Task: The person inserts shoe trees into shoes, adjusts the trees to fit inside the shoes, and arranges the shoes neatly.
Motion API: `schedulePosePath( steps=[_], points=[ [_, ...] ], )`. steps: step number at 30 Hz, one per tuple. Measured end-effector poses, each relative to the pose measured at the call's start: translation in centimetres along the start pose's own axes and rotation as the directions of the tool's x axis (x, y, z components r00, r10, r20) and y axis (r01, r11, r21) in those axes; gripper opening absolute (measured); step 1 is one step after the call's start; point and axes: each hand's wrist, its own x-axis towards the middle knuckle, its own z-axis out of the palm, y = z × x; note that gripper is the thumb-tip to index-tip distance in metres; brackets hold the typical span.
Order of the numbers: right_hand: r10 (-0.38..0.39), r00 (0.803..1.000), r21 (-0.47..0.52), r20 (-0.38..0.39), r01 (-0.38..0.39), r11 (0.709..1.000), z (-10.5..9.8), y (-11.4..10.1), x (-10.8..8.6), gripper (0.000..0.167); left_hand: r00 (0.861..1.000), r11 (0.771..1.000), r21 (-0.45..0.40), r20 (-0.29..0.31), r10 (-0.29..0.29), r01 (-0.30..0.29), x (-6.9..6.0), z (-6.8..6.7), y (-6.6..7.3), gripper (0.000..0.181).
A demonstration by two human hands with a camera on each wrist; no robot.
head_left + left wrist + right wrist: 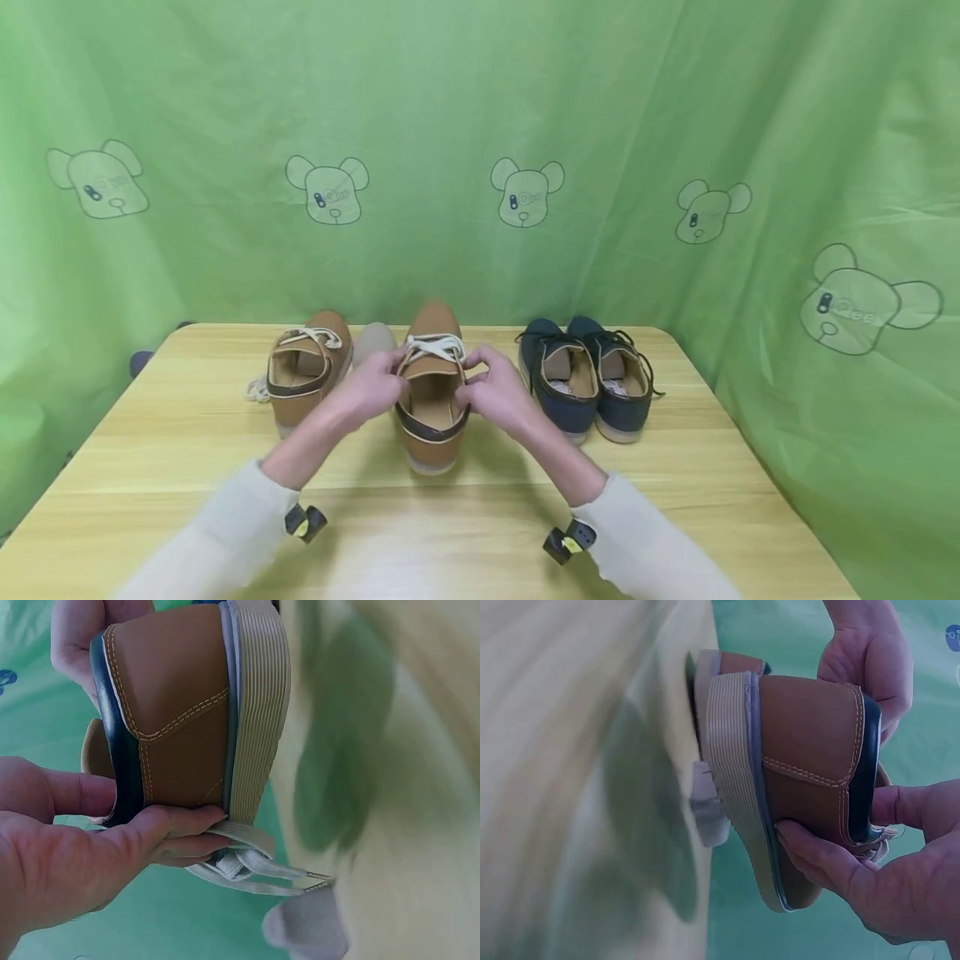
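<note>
A brown lace-up shoe (431,450) with white laces and a dark collar band is held between both hands, its heel toward me. My left hand (371,387) grips the left side of its opening, thumb inside and fingers outside. On the opposite side my right hand (497,392) pinches the rim the same way. In the right wrist view the ribbed pale sole (735,750) stands apart from the tabletop. A second brown shoe (296,408) sits to the left, its laces partly loose. Between the two brown shoes lies a pale rounded thing (373,339), kind unclear.
A pair of dark blue lace-up shoes, the left one (558,412) and the right one (624,417), stands side by side at the right. Everything is on a light wooden table (195,433). Green curtain (427,100) with bear-head prints hangs behind and along the sides.
</note>
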Motion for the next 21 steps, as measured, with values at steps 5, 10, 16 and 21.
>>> schedulePosePath(
  steps=[5,10,16,21],
  points=[
    [0.033,0.999,0.003,0.028,-0.033,0.999,-0.5,1.9,-0.6,0.041,0.999,0.997,-0.069,0.026,-0.044,0.045,0.0,2.0,-1.2,0.075],
    [0.065,0.996,-0.029,0.053,-0.063,0.998,-0.9,3.4,-1.2,0.041,0.997,0.985,-0.166,0.063,-0.047,0.057,0.0,3.4,-2.3,0.077],
    [0.078,0.995,-0.055,0.055,-0.075,0.996,-1.1,4.9,-1.4,0.041,0.996,0.979,-0.193,0.070,-0.052,0.065,0.0,4.6,-3.1,0.078],
    [0.075,0.996,-0.047,0.056,-0.072,0.996,-1.2,5.7,-1.5,0.041,0.996,0.975,-0.213,0.080,-0.044,0.060,0.1,5.1,-3.5,0.079]
  ],
)
